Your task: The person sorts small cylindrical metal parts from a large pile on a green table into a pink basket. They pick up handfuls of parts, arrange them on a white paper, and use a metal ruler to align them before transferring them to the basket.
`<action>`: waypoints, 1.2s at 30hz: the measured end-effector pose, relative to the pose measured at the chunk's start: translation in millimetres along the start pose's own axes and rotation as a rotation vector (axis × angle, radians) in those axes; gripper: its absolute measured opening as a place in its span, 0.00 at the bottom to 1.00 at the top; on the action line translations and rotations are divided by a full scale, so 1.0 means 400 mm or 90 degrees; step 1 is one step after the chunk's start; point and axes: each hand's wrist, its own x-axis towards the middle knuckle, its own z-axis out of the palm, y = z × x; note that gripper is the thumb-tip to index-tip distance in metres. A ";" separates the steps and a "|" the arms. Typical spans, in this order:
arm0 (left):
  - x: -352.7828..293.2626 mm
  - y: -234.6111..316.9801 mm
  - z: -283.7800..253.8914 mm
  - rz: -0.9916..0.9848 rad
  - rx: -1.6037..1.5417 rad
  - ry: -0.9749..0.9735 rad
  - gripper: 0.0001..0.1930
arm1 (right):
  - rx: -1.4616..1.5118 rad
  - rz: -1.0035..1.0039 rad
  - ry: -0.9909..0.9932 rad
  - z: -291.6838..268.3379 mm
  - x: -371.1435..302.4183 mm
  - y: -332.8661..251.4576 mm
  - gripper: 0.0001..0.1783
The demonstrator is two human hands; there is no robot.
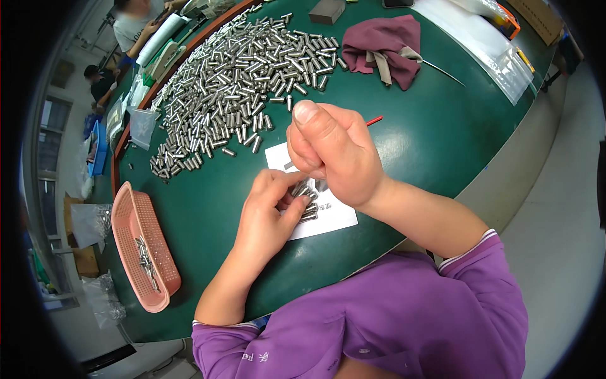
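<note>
My left hand (265, 205) curls its fingers and thumb round several short silver metal pins (309, 210) on a white printed sheet (334, 221). Close beside it, my right hand (338, 148) is raised in a closed fist, thumb on top. What the fist holds, if anything, is hidden. A thin red stick (375, 120) shows past the back of this fist; I cannot tell whether it lies on the table or is gripped. Beyond both hands spreads a large heap of similar metal pins (233, 76).
A pink plastic basket (165, 256) with some pins stands at the left on the green table (435, 151). At the far side are a maroon cloth (385, 47), a thin metal rod (445, 74), a dark block (327, 11) and clear bags (505, 69). Other people work at the far left.
</note>
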 end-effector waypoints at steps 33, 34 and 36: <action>0.000 -0.010 -0.002 0.008 0.005 0.011 0.16 | -0.015 -0.004 0.034 0.007 -0.012 0.040 0.26; -0.002 -0.002 -0.007 0.013 -0.016 0.010 0.16 | -0.022 -0.007 0.032 0.003 -0.010 0.031 0.26; -0.015 0.004 -0.013 0.018 -0.022 -0.009 0.16 | -0.027 -0.006 0.036 -0.005 -0.009 0.020 0.26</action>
